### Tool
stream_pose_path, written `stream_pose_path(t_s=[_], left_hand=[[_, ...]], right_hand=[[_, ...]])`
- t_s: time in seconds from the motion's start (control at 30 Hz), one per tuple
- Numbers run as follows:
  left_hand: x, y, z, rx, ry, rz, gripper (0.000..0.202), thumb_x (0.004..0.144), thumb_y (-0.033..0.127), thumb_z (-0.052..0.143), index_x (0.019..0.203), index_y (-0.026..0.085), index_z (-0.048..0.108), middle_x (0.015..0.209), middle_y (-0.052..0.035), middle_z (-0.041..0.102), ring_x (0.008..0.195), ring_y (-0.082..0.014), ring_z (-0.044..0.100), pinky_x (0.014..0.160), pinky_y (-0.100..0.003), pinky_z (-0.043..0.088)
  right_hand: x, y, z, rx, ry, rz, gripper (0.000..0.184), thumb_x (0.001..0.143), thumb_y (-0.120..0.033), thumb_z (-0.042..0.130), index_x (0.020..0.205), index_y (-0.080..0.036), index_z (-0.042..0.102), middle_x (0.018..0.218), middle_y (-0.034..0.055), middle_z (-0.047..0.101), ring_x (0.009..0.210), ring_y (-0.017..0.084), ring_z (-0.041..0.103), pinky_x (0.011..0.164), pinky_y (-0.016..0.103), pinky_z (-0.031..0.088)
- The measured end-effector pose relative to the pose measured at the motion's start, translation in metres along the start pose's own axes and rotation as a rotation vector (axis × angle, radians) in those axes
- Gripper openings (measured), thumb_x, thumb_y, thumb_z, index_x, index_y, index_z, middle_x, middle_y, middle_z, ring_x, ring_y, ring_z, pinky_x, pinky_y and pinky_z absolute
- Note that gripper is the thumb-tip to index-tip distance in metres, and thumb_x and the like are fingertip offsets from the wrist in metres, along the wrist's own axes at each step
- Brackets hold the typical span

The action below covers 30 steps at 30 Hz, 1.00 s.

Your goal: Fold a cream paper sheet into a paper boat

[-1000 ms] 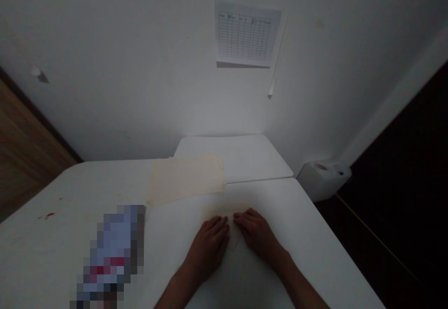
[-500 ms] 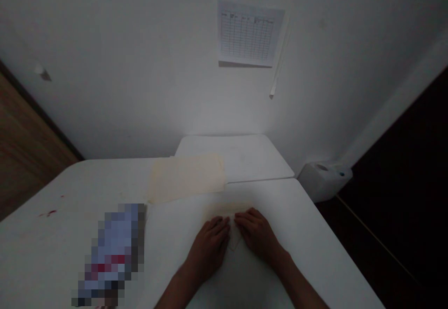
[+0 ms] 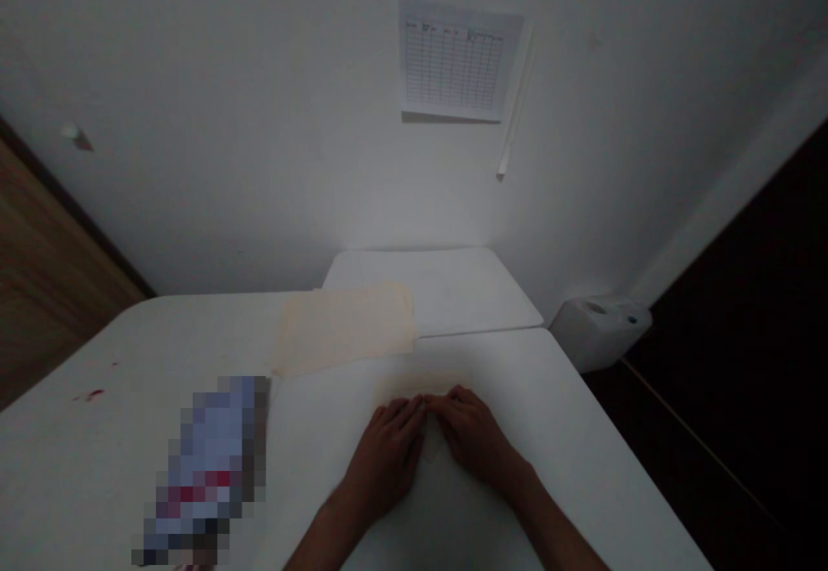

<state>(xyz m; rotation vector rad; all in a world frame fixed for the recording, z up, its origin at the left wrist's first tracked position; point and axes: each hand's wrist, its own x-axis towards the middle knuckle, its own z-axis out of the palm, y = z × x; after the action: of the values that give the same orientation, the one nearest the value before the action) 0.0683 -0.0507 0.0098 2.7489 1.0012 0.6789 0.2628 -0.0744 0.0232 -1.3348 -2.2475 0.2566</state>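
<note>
A folded cream-coloured sheet [image 3: 404, 386] lies flat on the white table [image 3: 530, 416], with its lower point mostly hidden under my hands. My left hand [image 3: 385, 459] presses down on its left side with the fingers together. My right hand [image 3: 475, 433] holds down its right side. The fingertips of both hands meet over the middle of the sheet. A second, larger cream sheet [image 3: 342, 329] lies flat further up the table.
A pixelated, bottle-like object [image 3: 216, 467] lies left of my hands, near a small red stain [image 3: 95, 394]. A second white table [image 3: 440, 291] abuts the far edge. A white box [image 3: 599, 329] stands at right; a printed chart [image 3: 453, 58] hangs on the wall.
My hands have slid closer together, and their fingertips now meet. They cover more of the folded sheet's lower point. The larger sheet has not moved.
</note>
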Motion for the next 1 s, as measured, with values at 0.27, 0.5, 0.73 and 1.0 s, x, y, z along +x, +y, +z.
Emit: stream_pose_path(t_s=[0.27,0.5,0.73,1.0], left_hand=[[0.001,0.003,-0.003,0.033,-0.065,-0.033,0.046,0.087,0.014,0.047,0.133,0.018,0.047,0.135,-0.0085,0.053,0.117,-0.0277,0.049,0.098,-0.05,0.043],[0.002,0.004,0.0,0.058,-0.064,-0.045,0.04,0.086,0.014,0.047,0.125,0.018,0.054,0.135,-0.0087,0.054,0.117,-0.0285,0.05,0.096,-0.05,0.045],[0.0,0.005,0.0,0.104,-0.022,-0.039,0.036,0.086,0.013,0.045,0.119,0.017,0.059,0.133,-0.01,0.056,0.114,-0.0287,0.052,0.093,-0.051,0.047],[-0.001,0.003,0.004,0.119,-0.003,-0.035,0.036,0.086,0.014,0.045,0.119,0.019,0.058,0.133,-0.0094,0.056,0.115,-0.0291,0.052,0.092,-0.052,0.046]], right_hand=[[-0.001,-0.005,0.005,-0.102,-0.008,0.087,0.046,0.088,-0.008,0.046,0.131,-0.026,0.051,0.118,0.0022,0.065,0.094,0.022,0.052,0.088,0.034,0.042],[-0.006,-0.008,0.013,-0.222,-0.001,0.191,0.041,0.086,-0.01,0.049,0.125,-0.021,0.055,0.11,0.0053,0.067,0.093,0.023,0.052,0.085,0.033,0.042],[-0.02,-0.002,0.0,-0.253,0.074,0.28,0.033,0.092,-0.021,0.046,0.123,-0.023,0.055,0.106,0.0053,0.068,0.094,0.023,0.053,0.085,0.033,0.041],[-0.037,0.018,-0.004,-0.264,0.137,0.325,0.034,0.089,-0.026,0.051,0.122,-0.021,0.056,0.103,0.0072,0.068,0.092,0.025,0.054,0.083,0.036,0.043]])
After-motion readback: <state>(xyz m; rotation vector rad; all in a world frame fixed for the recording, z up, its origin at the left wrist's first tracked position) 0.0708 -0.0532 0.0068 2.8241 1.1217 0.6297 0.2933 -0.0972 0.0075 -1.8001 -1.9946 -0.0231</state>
